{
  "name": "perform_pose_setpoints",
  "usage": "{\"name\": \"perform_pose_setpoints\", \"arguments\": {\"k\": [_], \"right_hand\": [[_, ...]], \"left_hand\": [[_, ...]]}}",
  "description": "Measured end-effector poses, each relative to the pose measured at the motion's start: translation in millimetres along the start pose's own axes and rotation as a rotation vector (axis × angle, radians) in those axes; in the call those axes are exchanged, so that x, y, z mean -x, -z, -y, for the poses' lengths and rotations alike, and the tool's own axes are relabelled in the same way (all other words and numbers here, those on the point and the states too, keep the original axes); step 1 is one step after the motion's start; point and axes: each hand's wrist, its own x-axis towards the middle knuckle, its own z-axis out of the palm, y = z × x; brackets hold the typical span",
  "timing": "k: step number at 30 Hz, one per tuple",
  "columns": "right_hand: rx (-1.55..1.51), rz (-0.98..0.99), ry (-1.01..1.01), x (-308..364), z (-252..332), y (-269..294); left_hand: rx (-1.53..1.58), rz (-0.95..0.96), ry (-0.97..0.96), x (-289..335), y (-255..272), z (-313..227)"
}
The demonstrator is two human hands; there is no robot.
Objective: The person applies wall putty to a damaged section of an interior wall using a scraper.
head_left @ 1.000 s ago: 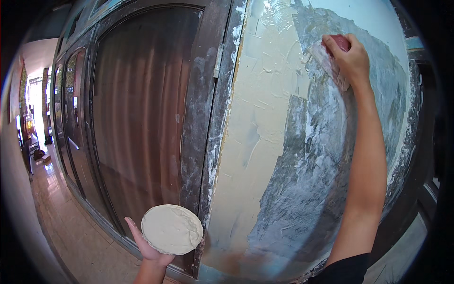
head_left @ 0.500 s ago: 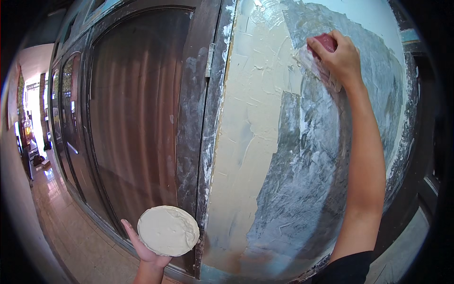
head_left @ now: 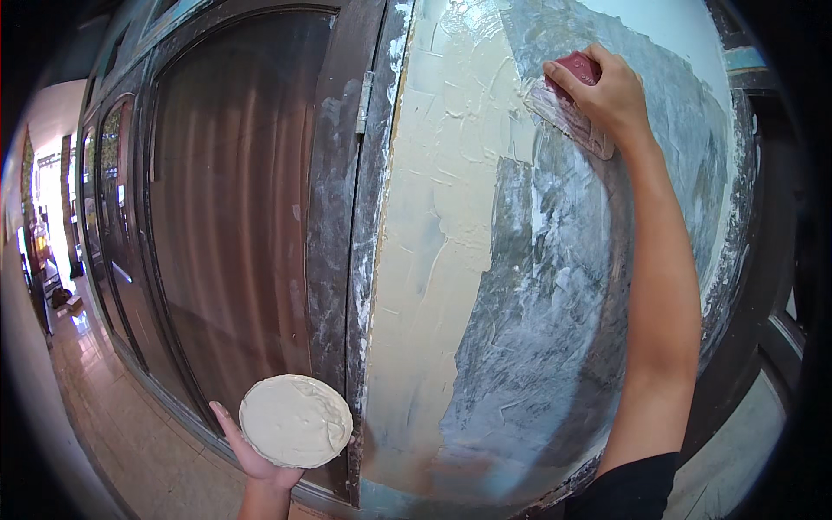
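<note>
Patchy grey wall (head_left: 546, 303) spreads from 12 round to 5 o'clock. Toward 1 o'clock is a scraper (head_left: 568, 121) with a red grip (head_left: 579, 67), its smeared blade against the wall beside a cream coat (head_left: 433, 225). The right hand (head_left: 615, 97) is clamped on that grip, its forearm running down to a black sleeve (head_left: 628, 487) at 5 o'clock. At 7 o'clock the left hand (head_left: 260, 459) supports a round dish (head_left: 331, 453) of pale paste (head_left: 290, 425), thumb apart at the left; its other fingers are hidden, so I cannot tell whether they close. Outward, at 10 o'clock, stands a dark-framed glazed door (head_left: 234, 208); tiled floor (head_left: 165, 442) shows at 8.
</note>
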Motion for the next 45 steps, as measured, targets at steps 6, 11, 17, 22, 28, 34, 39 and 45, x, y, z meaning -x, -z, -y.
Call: {"name": "perform_pose_setpoints", "arguments": {"k": [6,11,17,22,28,34,39,45], "right_hand": [[-0.105,0.002,-0.099,-6,-6,8],[-0.176,0.006,-0.232,-10,-9,10],[0.049,-0.071,-0.008,-5,-1,-3],[-0.031,-0.116,-0.035,-4,0,-8],[-0.126,-0.033,-0.205,-13,-2,3],[-0.080,-0.022,-0.181,-13,-2,-2],[-0.005,-0.009,-0.042,-5,4,-6],[-0.204,0.053,-0.233,-14,5,3]], "left_hand": [[-0.010,0.007,0.009,0,0,1],[-0.019,-0.004,0.009,-1,4,2],[-0.012,0.003,-0.003,2,5,2],[-0.002,-0.022,-0.028,0,8,2],[0.011,-0.010,-0.001,0,6,2],[-0.004,0.026,0.005,-2,14,-1],[0.018,0.009,0.006,-1,16,-2],[0.003,0.057,0.025,7,4,-6]]}}
